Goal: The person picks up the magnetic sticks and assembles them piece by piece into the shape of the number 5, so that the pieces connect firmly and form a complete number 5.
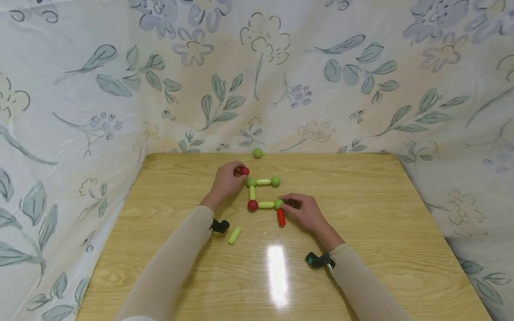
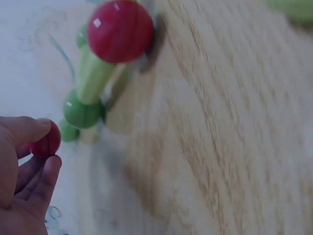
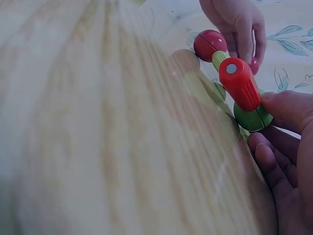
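My left hand (image 1: 228, 182) pinches a red ball (image 2: 51, 141) between thumb and fingers, close beside a green ball (image 1: 251, 182) at a corner of a toy ball-and-rod shape. Light-green rods (image 1: 252, 193) link that shape's balls, with another red ball (image 1: 252, 205) at the near left corner and a green ball (image 1: 275, 181) at the far right end. At the near right end, my right hand (image 1: 306, 211) grips a green ball (image 3: 254, 119) with thumb and fingers. A red rod (image 3: 239, 84) sticks out from this ball toward me, its round metal end showing.
A loose light-green rod (image 1: 234, 235) lies nearer me, left of the shape. One more green ball (image 1: 258, 153) rests at the far edge of the wooden table (image 1: 361, 187). Floral cloth (image 1: 261, 80) hangs behind the table and along both sides.
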`<state>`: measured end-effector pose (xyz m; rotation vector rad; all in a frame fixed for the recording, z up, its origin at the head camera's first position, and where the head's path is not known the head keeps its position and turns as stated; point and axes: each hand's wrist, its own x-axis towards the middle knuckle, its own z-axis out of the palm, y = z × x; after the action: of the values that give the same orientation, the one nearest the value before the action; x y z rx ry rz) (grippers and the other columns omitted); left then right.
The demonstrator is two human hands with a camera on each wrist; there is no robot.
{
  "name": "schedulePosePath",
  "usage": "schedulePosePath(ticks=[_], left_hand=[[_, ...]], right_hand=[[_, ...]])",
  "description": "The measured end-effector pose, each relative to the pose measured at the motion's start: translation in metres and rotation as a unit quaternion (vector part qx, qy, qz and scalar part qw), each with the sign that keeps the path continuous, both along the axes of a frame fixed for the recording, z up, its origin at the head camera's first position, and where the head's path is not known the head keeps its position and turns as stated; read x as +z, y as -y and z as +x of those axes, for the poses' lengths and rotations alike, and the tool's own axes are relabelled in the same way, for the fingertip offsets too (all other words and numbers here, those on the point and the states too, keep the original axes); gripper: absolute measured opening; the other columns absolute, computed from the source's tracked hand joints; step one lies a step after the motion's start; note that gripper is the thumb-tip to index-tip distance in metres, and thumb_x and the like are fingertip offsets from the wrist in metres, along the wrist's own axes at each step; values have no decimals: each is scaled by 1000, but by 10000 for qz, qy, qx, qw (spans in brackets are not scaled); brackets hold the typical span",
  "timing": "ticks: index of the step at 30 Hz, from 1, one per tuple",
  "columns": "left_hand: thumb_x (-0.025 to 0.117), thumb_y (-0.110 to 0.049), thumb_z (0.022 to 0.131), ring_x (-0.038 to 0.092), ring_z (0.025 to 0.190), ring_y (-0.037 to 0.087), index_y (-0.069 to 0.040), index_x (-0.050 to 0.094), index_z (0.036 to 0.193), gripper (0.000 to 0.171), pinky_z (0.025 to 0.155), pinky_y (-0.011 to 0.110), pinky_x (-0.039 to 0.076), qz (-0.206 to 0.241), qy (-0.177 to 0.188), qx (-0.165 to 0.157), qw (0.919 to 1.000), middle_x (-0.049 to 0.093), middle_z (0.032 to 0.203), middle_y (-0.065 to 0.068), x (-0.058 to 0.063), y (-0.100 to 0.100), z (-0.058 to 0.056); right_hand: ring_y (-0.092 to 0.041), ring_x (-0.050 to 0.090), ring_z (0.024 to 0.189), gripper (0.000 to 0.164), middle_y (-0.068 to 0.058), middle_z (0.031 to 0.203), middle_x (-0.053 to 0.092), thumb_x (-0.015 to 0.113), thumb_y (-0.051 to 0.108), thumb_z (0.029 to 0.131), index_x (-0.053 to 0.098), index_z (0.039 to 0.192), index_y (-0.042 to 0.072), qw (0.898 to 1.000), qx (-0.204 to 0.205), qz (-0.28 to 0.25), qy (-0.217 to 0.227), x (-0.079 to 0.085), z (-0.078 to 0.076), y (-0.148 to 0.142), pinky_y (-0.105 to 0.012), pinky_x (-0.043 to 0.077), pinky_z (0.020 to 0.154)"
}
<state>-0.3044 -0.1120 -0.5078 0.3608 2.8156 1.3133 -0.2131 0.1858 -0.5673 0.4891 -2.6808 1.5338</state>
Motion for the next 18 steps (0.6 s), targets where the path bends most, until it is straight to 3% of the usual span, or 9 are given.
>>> schedulePosePath(ticks=[5,9,14,18], left_hand=[[80,-9,99,68,104,25,-4,72,130,32,93,40,59,307,-73,-51,9995,73,119,9,13,-1,18],[81,-11,100,68,104,23,-5,72,132,34,94,39,59,430,-48,-237,9988,73,117,5,19,-3,40],[83,-9,98,69,104,23,-5,74,132,35,93,41,59,484,-84,-562,9972,74,114,4,22,-10,73],[85,-7,96,69,102,20,-5,75,128,34,92,40,61,544,-164,-919,9941,73,115,3,15,-17,99]], right_hand=[[-17,68,87,21,7,102,77,83,21,100,83,120,18,10000,5,-6,7,0,-1,0,-30,56,77],[-18,68,88,20,7,102,77,83,21,100,83,120,18,10000,16,-16,28,1,-2,1,-30,56,77],[-17,68,89,20,7,102,77,83,22,100,83,120,18,10000,11,31,50,1,-2,0,-31,56,77],[-17,68,89,20,7,103,77,83,22,100,83,120,18,10000,3,45,34,2,-2,0,-32,57,79]])
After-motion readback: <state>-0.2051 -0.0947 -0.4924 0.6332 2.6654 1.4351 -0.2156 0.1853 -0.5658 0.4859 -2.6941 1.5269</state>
